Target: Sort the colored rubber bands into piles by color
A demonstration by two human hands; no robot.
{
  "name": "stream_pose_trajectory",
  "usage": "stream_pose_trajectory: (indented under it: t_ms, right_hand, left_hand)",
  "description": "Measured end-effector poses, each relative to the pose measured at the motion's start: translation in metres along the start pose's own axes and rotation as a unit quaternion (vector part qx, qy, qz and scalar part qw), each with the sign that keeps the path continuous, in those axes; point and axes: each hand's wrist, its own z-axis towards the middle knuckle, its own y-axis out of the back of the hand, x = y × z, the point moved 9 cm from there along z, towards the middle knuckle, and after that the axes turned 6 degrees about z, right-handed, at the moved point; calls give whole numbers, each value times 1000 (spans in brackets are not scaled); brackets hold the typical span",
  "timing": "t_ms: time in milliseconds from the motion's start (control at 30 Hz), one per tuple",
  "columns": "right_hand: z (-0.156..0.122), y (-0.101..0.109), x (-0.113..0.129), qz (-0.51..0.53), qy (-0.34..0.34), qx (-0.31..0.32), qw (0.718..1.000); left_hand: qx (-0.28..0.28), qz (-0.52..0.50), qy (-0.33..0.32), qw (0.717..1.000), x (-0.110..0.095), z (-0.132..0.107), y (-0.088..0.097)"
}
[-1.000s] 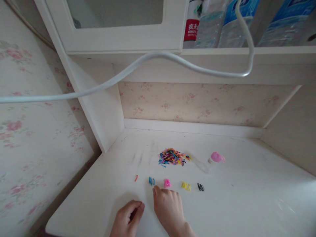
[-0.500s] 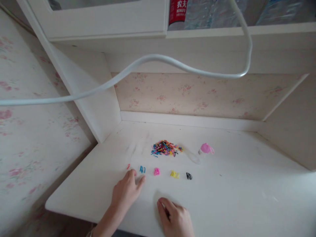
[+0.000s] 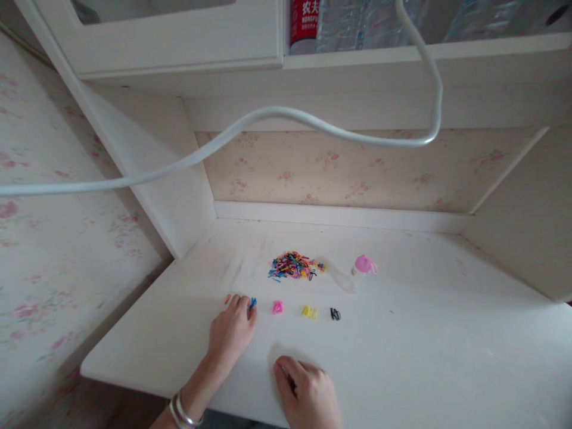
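Observation:
A heap of small multicoloured rubber bands [image 3: 292, 266] lies mid-desk. In front of it runs a row of small sorted groups: red [image 3: 227, 298], blue [image 3: 252, 302], pink [image 3: 277, 307], yellow [image 3: 308, 311] and black [image 3: 335, 314]. My left hand [image 3: 232, 330] lies on the desk with its fingers stretched forward, the tips touching the blue group between the red and pink ones. My right hand [image 3: 306, 392] rests near the front edge with its fingers curled in; I cannot see anything in it.
A clear small bottle [image 3: 343, 279] with a pink cap [image 3: 364, 264] lies right of the heap. A white cable [image 3: 250, 119] hangs across the view. Water bottles [image 3: 313, 24] stand on the shelf above. The white desk [image 3: 424, 345] sits in a floral-papered alcove.
My left hand reached forward from the front edge to the blue group. My right hand pulled back from the row to the front edge and curled.

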Motion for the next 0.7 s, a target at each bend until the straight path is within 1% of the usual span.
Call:
stream_pose_trajectory:
  t_ms: [167, 367, 433, 533, 600, 700]
  right_hand:
    - [0, -3, -1, -6, 6, 5, 1000]
    - [0, -6, -5, -10, 15, -14, 1000]
    - [0, -6, -5, -8, 13, -15, 1000]
    - [1, -5, -5, -7, 9, -15, 1000]
    - [1, -4, -6, -4, 5, -10, 1000]
    - [1, -4, -7, 7, -6, -3, 1000]
  left_hand:
    - [-13, 9, -9, 1000, 2, 0, 2]
    - [1, -1, -6, 1000, 0, 2, 5]
    - [-1, -13, -26, 1000, -7, 6, 10]
    - [8, -43, -77, 996, -25, 17, 14]
    - [24, -52, -97, 994, -37, 26, 13]
    - [34, -31, -109, 993, -49, 42, 10]
